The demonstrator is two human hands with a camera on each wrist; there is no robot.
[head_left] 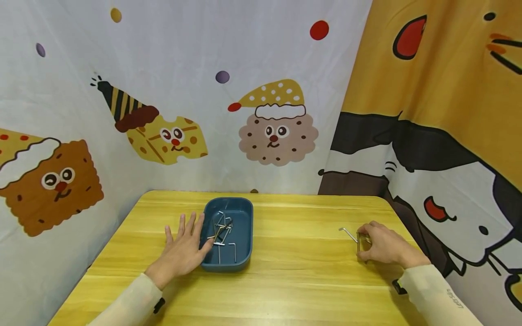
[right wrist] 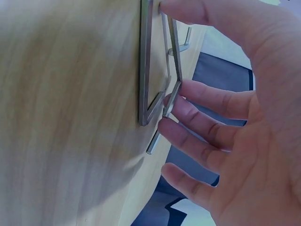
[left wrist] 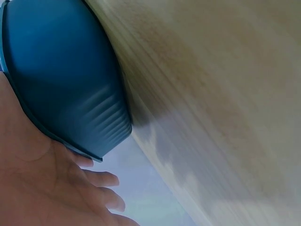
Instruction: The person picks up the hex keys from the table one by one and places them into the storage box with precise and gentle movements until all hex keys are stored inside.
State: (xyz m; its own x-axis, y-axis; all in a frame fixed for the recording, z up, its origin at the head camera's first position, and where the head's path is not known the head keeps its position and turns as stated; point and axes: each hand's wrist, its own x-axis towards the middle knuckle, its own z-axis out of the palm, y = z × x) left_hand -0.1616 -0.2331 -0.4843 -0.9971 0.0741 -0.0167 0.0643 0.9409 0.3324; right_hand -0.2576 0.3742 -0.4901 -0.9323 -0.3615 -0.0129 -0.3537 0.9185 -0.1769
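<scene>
A blue plastic tray (head_left: pixel 243 260) stands on the table with several L-shaped metal hex keys (head_left: pixel 234 251) lying crossed inside it. Spread fingers mark my left hand (head_left: pixel 182 250); its thumb side lies at the tray's left rim, and the left wrist view shows the palm beside the tray wall (left wrist: pixel 66 70). At the right, my right hand (head_left: pixel 385 243) pinches a hex key (right wrist: pixel 174 49) between thumb and fingertips, just over the table. Close beneath are other hex keys (right wrist: pixel 143 70), one of them sticking out leftward (head_left: pixel 348 234). The fingers hide part of this group in the head view.
The yellow wood-grain table (head_left: pixel 297 276) has rounded far corners. A white curtain (head_left: pixel 212 40) with cartoon food figures hangs behind it, and a yellow patterned curtain (head_left: pixel 379 86) hangs along the right side.
</scene>
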